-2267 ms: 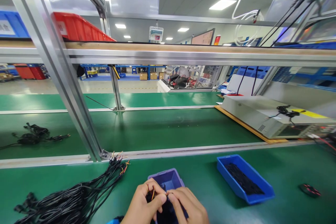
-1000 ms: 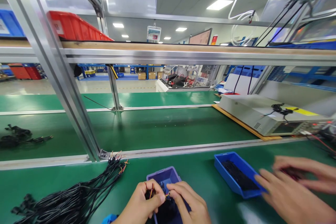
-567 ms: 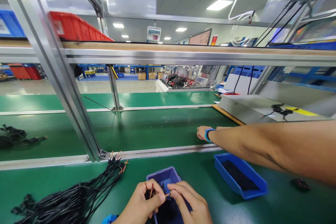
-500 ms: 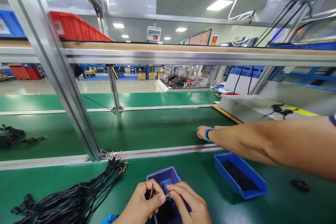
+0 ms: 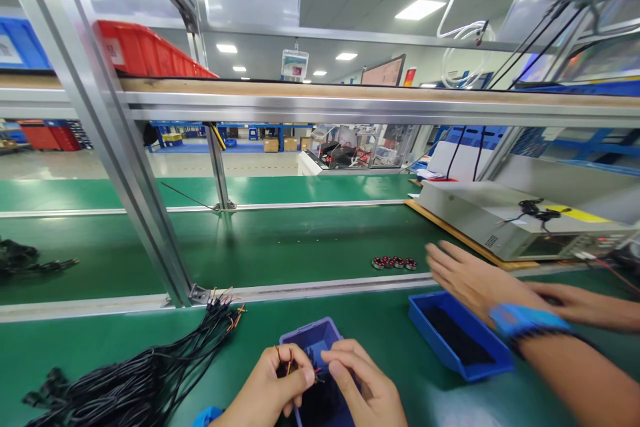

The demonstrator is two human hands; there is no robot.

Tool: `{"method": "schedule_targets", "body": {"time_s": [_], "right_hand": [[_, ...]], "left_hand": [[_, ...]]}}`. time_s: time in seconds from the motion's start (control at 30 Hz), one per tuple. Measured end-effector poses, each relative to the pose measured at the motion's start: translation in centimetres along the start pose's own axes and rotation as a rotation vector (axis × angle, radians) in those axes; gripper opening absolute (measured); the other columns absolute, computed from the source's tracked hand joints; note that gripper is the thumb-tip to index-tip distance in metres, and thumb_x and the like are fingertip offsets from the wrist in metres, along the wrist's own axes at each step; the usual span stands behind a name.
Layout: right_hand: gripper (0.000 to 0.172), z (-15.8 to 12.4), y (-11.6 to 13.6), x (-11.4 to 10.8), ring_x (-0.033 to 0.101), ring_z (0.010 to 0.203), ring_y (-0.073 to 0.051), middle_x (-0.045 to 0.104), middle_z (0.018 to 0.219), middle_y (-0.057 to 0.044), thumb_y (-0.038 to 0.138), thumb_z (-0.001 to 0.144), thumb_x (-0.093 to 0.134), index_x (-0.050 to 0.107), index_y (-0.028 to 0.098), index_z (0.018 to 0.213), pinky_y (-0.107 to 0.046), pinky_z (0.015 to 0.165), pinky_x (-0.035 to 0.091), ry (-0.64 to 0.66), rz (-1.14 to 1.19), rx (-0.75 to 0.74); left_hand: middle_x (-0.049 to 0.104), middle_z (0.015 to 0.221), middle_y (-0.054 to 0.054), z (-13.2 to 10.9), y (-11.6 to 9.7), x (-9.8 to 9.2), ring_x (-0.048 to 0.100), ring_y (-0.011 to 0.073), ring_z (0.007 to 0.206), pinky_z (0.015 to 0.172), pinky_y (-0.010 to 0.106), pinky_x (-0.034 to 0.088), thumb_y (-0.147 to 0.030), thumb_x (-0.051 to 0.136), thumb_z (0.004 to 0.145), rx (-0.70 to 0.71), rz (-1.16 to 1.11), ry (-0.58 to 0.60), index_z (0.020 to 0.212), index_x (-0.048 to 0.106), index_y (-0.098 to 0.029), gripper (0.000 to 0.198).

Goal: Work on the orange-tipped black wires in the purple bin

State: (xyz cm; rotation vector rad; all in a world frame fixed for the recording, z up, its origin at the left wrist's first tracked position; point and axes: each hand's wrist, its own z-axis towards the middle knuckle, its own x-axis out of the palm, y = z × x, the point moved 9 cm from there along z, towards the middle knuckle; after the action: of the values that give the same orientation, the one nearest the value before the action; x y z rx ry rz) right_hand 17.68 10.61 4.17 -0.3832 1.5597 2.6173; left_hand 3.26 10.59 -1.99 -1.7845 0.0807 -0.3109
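Note:
My left hand (image 5: pixel 277 380) is closed in a pinch on thin wires (image 5: pixel 290 360), reddish and dark, whose bare ends poke out by the fingertips. Just to its right, my right hand (image 5: pixel 367 380) has thumb and forefinger brought together near the wire ends. Whatever lies between those fingertips is too small to make out. Both hands are above a purple-blue bin (image 5: pixel 313 331) with dark contents, partly hidden by them. A bundle of black cables (image 5: pixel 135 373) with stripped coloured ends lies left of my hands.
A blue tray (image 5: pixel 463 337) with a black lining stands to the right. Another person's hands (image 5: pixel 470 280) reach over it, blurred. Several small round black-and-pink parts (image 5: pixel 394 263) sit on the green strip behind the metal rail (image 5: pixel 320 288). A grey instrument (image 5: pixel 500 213) stands farther back.
The other person's hand has drawn back to the right, uncovering the row of round parts. My right fingertips have shifted slightly away from the wire ends; my left hand stays put.

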Motion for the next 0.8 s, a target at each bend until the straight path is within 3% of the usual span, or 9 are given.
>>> {"method": "schedule_targets", "body": {"time_s": [0.13, 0.3, 0.5, 0.63, 0.8], "right_hand": [[0.031, 0.0, 0.1, 0.3, 0.069, 0.078, -0.02, 0.069, 0.083, -0.007, 0.047, 0.094, 0.061, 0.078, 0.022, 0.09, -0.026, 0.074, 0.059, -0.008, 0.024, 0.007], [0.034, -0.1, 0.6, 0.2, 0.067, 0.072, -0.019, 0.068, 0.077, -0.005, 0.05, 0.094, 0.059, 0.079, 0.023, 0.084, -0.024, 0.072, 0.057, -0.116, 0.041, 0.025], [0.033, -0.1, 0.1, 0.4, 0.067, 0.073, -0.018, 0.068, 0.079, -0.004, 0.049, 0.095, 0.059, 0.078, 0.024, 0.084, -0.023, 0.073, 0.056, -0.097, 0.033, 0.02], [0.034, 0.3, 0.4, 1.1, 0.069, 0.073, -0.018, 0.069, 0.078, -0.004, 0.048, 0.097, 0.055, 0.078, 0.024, 0.087, -0.024, 0.072, 0.058, 0.031, 0.054, -0.033], [0.033, 0.4, 1.4, 2.2, 0.07, 0.086, -0.021, 0.071, 0.09, -0.007, 0.038, 0.101, 0.045, 0.075, 0.025, 0.109, -0.029, 0.077, 0.058, 0.262, 0.039, -0.022]], "left_hand": [[0.05, 0.046, -0.005, 0.1, 0.2, -0.1, 0.04, 0.0079, 0.041, 0.041, 0.02, 0.027, -0.067, 0.075, 0.068, 0.009, 0.01, -0.002, 0.07, 0.062, -0.016, 0.052], [0.05, 0.047, -0.006, 0.1, 0.3, -0.1, 0.042, 0.0081, 0.042, 0.042, 0.019, 0.028, -0.068, 0.075, 0.066, 0.002, 0.017, -0.002, 0.068, 0.062, -0.017, 0.053], [0.053, 0.047, -0.005, 0.0, 0.0, 0.1, 0.04, 0.0078, 0.04, 0.041, 0.02, 0.028, -0.071, 0.072, 0.067, 0.016, 0.051, 0.01, 0.069, 0.06, -0.017, 0.055], [0.051, 0.046, -0.006, 0.0, 0.3, 0.1, 0.037, 0.0069, 0.038, 0.042, 0.02, 0.026, -0.072, 0.072, 0.066, -0.003, 0.045, 0.002, 0.07, 0.059, -0.017, 0.057], [0.05, 0.049, -0.007, -0.1, 0.5, -0.2, 0.036, 0.0067, 0.039, 0.043, 0.021, 0.026, -0.067, 0.071, 0.071, -0.011, 0.03, -0.008, 0.076, 0.054, -0.018, 0.052]]}}
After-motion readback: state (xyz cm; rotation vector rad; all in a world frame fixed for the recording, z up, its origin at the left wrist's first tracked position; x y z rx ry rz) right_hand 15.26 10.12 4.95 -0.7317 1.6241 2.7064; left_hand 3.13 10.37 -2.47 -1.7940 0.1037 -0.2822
